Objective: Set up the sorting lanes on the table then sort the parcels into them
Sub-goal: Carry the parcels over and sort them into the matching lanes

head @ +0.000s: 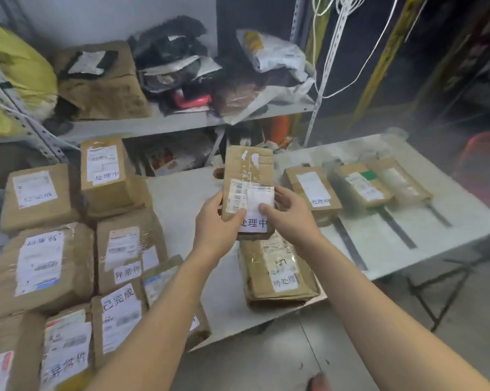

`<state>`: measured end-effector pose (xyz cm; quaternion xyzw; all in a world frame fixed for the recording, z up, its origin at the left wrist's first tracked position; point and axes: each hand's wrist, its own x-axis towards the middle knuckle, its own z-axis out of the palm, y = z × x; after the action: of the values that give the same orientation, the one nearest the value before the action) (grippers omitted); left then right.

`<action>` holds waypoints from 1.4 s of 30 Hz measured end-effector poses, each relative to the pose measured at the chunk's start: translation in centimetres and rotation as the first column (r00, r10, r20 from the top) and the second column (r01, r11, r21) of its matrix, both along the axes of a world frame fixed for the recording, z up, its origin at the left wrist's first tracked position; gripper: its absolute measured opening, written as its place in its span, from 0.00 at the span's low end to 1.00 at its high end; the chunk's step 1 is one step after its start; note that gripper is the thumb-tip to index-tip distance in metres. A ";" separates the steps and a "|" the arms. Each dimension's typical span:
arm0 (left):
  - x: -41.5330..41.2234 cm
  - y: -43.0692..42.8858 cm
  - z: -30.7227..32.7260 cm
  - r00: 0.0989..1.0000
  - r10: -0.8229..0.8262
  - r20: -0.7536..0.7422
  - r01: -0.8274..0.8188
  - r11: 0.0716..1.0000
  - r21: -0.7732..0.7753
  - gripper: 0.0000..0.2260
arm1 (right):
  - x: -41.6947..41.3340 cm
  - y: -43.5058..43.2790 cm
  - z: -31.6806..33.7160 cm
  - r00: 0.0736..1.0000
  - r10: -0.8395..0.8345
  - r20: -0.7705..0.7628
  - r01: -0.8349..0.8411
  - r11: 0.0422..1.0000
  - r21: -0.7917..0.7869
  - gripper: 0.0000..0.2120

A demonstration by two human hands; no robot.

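I hold a long brown cardboard parcel with a barcode label and a white tag upright above the middle of the white table. My left hand grips its lower left edge and my right hand its lower right edge. Below it a flat parcel with a white tag lies on the table. To the right, black tape strips mark lanes, and three parcels lie at their far ends.
Several tagged cardboard parcels are piled on the table's left side. Behind stands a metal shelf with boxes and bags. A white cord hangs at the back right. The table's front edge runs near my forearms.
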<state>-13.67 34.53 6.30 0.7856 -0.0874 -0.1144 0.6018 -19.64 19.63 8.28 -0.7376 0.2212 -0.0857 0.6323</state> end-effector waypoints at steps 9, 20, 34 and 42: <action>-5.9 -15.1 -0.3 0.996 0.082 -0.037 -0.079 0.994 0.069 0.17 | -4.9 -15.4 -1.6 0.996 0.083 -0.018 -0.083 0.996 -0.015 0.23; -4.3 -26.9 -1.4 0.991 0.115 -0.072 -0.110 0.991 0.075 0.21 | -2.8 -27.9 -2.7 0.993 0.051 -0.108 -0.056 0.997 -0.044 0.20; 4.1 -31.9 -7.8 0.986 0.148 -0.083 -0.128 0.970 0.206 0.20 | 6.9 -32.8 -7.7 0.931 0.137 -0.337 -0.183 0.977 -0.107 0.27; 4.2 -31.8 -6.8 0.972 0.234 0.017 -0.220 0.883 0.415 0.25 | 7.2 -34.4 -7.2 0.901 0.230 -0.367 -0.329 0.915 -0.233 0.31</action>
<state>-9.47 2.69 -0.48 0.8979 0.0414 -0.0720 0.4322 -12.49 -14.73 1.07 -0.8499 0.2004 0.1010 0.4768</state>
